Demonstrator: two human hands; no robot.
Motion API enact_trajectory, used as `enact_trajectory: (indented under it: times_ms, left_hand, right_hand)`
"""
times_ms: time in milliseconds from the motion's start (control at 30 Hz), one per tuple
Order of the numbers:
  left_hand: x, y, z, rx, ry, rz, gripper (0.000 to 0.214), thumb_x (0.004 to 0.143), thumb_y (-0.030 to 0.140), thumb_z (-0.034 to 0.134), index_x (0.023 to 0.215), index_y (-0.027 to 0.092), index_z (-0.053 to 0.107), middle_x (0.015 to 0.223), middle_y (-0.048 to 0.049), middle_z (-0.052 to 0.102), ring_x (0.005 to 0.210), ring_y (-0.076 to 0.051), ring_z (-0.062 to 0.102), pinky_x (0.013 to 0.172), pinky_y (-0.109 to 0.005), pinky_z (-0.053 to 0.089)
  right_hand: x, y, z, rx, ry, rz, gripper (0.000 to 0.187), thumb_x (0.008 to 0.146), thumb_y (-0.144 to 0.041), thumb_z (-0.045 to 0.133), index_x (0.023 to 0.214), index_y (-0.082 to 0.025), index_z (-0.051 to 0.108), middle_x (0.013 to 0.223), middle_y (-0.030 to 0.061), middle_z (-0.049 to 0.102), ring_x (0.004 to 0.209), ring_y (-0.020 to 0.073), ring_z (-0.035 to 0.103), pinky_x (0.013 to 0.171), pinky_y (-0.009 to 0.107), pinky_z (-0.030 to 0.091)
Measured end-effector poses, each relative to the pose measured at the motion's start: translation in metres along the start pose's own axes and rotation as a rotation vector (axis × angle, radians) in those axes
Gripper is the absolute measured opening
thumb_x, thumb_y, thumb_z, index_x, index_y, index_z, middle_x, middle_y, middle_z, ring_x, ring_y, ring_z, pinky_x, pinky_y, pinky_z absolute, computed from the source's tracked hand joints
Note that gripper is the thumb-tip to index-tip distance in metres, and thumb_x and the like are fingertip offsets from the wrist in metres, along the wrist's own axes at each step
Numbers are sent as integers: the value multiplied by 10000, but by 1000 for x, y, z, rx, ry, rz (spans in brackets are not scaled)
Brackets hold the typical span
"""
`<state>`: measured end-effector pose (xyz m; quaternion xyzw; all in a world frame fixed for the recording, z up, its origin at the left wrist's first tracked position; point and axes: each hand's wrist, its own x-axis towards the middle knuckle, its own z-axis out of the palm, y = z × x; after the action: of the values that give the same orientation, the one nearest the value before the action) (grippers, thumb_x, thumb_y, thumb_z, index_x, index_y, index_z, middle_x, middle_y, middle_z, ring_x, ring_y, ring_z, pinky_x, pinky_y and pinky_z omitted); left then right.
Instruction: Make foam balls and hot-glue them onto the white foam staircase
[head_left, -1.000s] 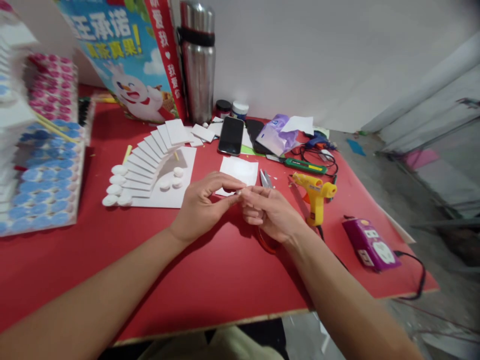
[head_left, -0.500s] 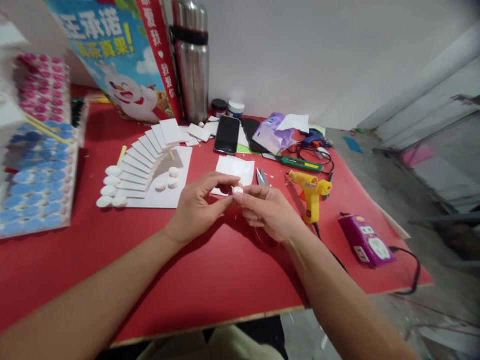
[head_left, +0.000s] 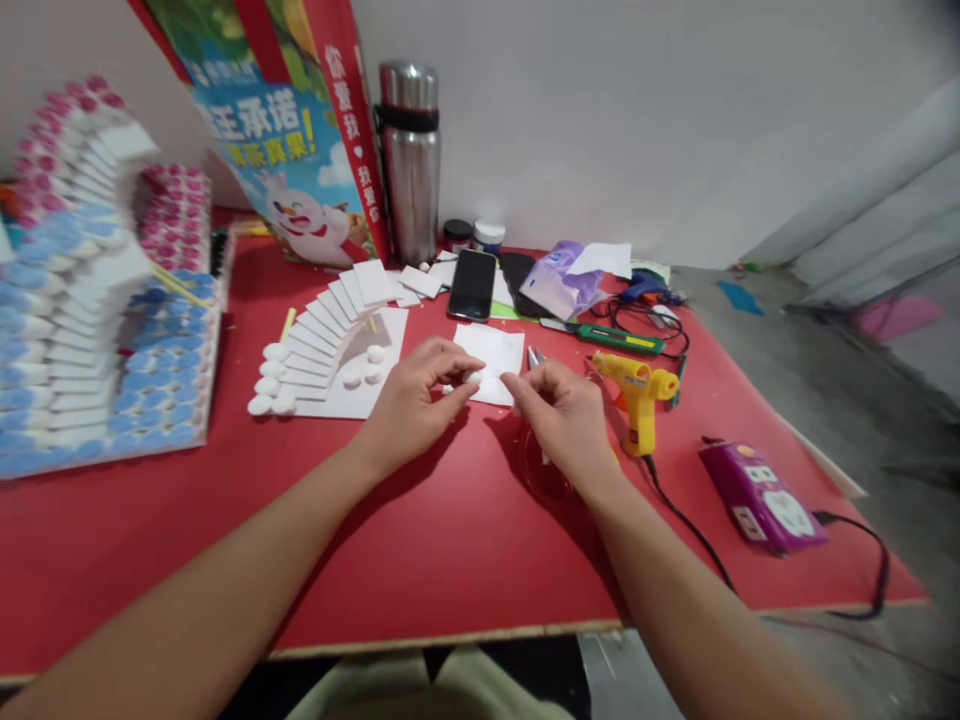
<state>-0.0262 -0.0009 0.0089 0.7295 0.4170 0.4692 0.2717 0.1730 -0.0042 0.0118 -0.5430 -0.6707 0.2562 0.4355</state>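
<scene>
My left hand pinches a small white disc between thumb and forefinger, above the table's middle. A short gap away, my right hand is closed, thumb against curled fingers; whatever it may hold is hidden. A white paper sheet lies just behind both hands. To the left, a curved fan of white slabs stands on a white board. Several white discs line its outer end, and a few more lie on the board. Scissors are partly hidden behind my right hand.
A yellow glue gun and a purple power box with cords sit at right. Behind are a phone, green cutter, steel flask and printed bag. A blue-and-pink model stands far left.
My hands have moved apart: the white disc both touched is now in my left hand alone, and my right hand has drawn away to the right. The whole view has shifted too.
</scene>
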Motion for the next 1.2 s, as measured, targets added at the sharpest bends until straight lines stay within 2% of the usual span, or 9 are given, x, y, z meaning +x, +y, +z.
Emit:
enact_trajectory:
  times_ms: [167, 267, 367, 500, 700, 833, 933, 1033, 1200]
  left_hand:
    - [20, 8, -38, 330, -81, -78, 112, 903, 235, 665, 961, 168, 735, 944, -54, 733, 827, -188, 659, 780, -341, 510]
    - [26, -2, -65, 601, -171, 13, 98, 901, 232, 650, 919, 170, 724, 939, -70, 743, 913, -242, 662, 852, -391, 495]
    - [23, -20, -80, 805, -270, 123, 110, 906, 238, 646, 887, 167, 727, 978, -105, 758, 1015, -313, 656, 927, -462, 468]
    - [14, -33, -80, 930, -323, 172, 171, 941, 247, 603, 897, 147, 734, 966, -134, 755, 1004, -334, 656, 908, -480, 465]
    - [13, -29, -67, 1082, -320, 135, 215, 943, 210, 560, 853, 121, 734, 904, -168, 723, 992, -365, 644, 817, -477, 469]
    - [15, -27, -65, 1164, -334, 140, 237, 954, 221, 547, 849, 111, 729, 919, -180, 693, 993, -375, 620, 784, -472, 473]
    - [15, -28, -68, 1145, -342, 158, 235, 956, 260, 576, 847, 114, 725, 959, -170, 675, 964, -349, 608, 820, -477, 492]
    - [16, -26, -74, 1044, -297, 169, 189, 951, 275, 606, 920, 127, 720, 1041, -150, 674, 983, -307, 606, 901, -468, 502]
    - [17, -15, -80, 917, -237, 116, 217, 942, 176, 523, 1018, 136, 723, 1072, -149, 675, 996, -302, 626, 908, -478, 519]
  right_hand:
    - [-1, 4, 2, -110, -36, -126, 270, 952, -326, 622, 715, -202, 586, 639, -11, 593, 573, 129, 494, 601, 293, 362]
    - [-1, 6, 3, -133, -66, -149, 233, 950, -302, 615, 741, -199, 610, 676, 6, 639, 614, 146, 549, 623, 294, 379]
    - [-1, 6, 3, -135, -85, -152, 238, 951, -306, 612, 739, -199, 612, 674, 10, 654, 632, 157, 584, 627, 292, 386]
    - [-1, 6, 3, -136, -83, -146, 253, 954, -316, 610, 730, -200, 603, 667, 8, 651, 621, 156, 581, 621, 290, 381]
    - [0, 6, 3, -134, -85, -137, 248, 946, -305, 613, 721, -204, 591, 660, 5, 644, 615, 157, 575, 622, 291, 380]
    - [-1, 5, 3, -137, -83, -126, 246, 947, -306, 609, 723, -209, 590, 662, 5, 646, 613, 159, 575, 621, 294, 381]
    - [0, 5, 2, -144, -83, -130, 234, 950, -299, 602, 734, -209, 599, 675, 12, 652, 625, 167, 580, 628, 300, 388]
    - [0, 6, 2, -148, -78, -140, 202, 948, -282, 602, 764, -203, 631, 715, 28, 677, 663, 179, 605, 652, 308, 409]
    - [1, 9, 3, -135, -70, -128, 170, 939, -270, 603, 793, -201, 657, 735, 35, 694, 683, 189, 624, 670, 315, 431]
